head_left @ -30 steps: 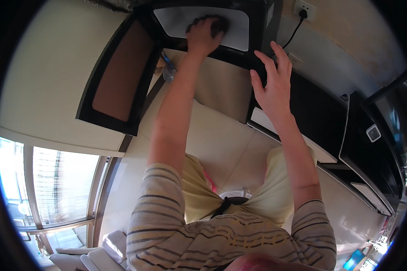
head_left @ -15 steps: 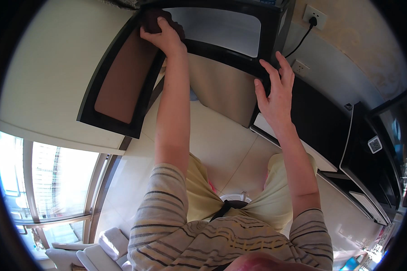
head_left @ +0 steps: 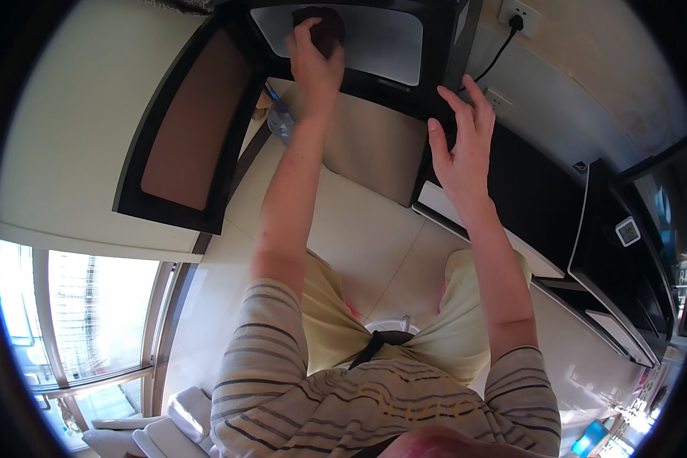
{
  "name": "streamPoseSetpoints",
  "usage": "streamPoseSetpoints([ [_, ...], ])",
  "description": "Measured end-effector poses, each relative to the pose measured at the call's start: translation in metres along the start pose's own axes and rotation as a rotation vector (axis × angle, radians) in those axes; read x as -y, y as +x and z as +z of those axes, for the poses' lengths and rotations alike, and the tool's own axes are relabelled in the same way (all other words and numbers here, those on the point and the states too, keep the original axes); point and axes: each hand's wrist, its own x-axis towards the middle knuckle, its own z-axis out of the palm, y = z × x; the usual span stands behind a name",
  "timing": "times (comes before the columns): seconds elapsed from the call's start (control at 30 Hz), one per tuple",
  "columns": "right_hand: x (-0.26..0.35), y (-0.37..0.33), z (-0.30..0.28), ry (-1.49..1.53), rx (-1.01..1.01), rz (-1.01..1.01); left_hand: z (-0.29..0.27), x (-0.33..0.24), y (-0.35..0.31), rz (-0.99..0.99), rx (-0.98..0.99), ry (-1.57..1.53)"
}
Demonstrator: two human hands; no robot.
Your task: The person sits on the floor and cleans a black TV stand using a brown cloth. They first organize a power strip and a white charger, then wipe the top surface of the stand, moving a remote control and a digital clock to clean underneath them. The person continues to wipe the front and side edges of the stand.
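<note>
My left hand [head_left: 315, 67] is closed on a bunched dark brown cloth [head_left: 329, 32]. The cloth lies over the left part of a grey panel [head_left: 385, 46] with a black frame, on the front of a tall cabinet. To the left, a black-framed door with a brownish pane [head_left: 198, 126] stands swung out. Fingers spread and bent, my right hand [head_left: 467, 149] is raised beside the cabinet's right edge and holds nothing; I cannot tell whether it touches the frame.
A low black-topped cabinet [head_left: 523, 195] runs along the wall at right, with a large dark screen [head_left: 660, 206] beyond. A plug with a black cord [head_left: 516, 24] sits in a wall socket. A clear plastic bottle-like thing [head_left: 281, 124] stands behind my left forearm. Windows are at left.
My left hand has carried the cloth rightward, from the corner by the swung-out door onto the grey panel. My right hand keeps nearly the same pose, and the view has shifted slightly.
</note>
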Motion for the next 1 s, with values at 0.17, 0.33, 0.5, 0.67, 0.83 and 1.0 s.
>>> streamPoseSetpoints([
  [0.17, 0.007, -0.001, 0.001, 0.023, 0.004, 0.015, 0.049, 0.057, 0.033, -0.054, 0.226, 0.303],
  [0.33, 0.002, -0.001, 0.004, 0.032, 0.026, 0.027, 0.043, 0.008, 0.024, 0.077, 0.442, 0.242],
  [0.5, 0.005, -0.005, 0.014, 0.044, 0.043, -0.002, 0.004, -0.066, -0.012, 0.105, 0.556, -0.141],
  [0.67, 0.008, -0.008, 0.012, 0.068, 0.055, 0.058, -0.073, -0.055, -0.071, -0.610, 0.399, -0.697],
  [0.83, 0.009, -0.016, 0.009, 0.219, 0.098, 0.205, -0.150, -0.011, -0.179, -1.149, -0.203, -0.680],
  [1.0, 0.013, -0.022, 0.007, 0.196, 0.123, 0.183, -0.191, 0.005, -0.194, -0.869, -0.413, -0.213],
])
